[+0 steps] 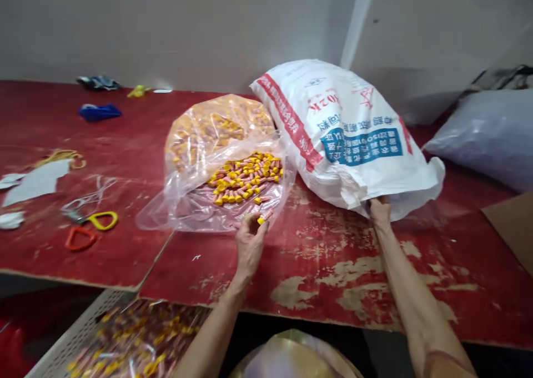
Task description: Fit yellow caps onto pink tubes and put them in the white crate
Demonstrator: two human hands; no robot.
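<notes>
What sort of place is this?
Probably a workshop or small factory: there's a worn red worktable, a clear plastic bag of small yellow-and-pink pieces, and, below, a pale perforated crate with many similar pieces.

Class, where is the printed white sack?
In the head view, the white sack lies right of the clear bag, the right hand at its near edge.
</notes>
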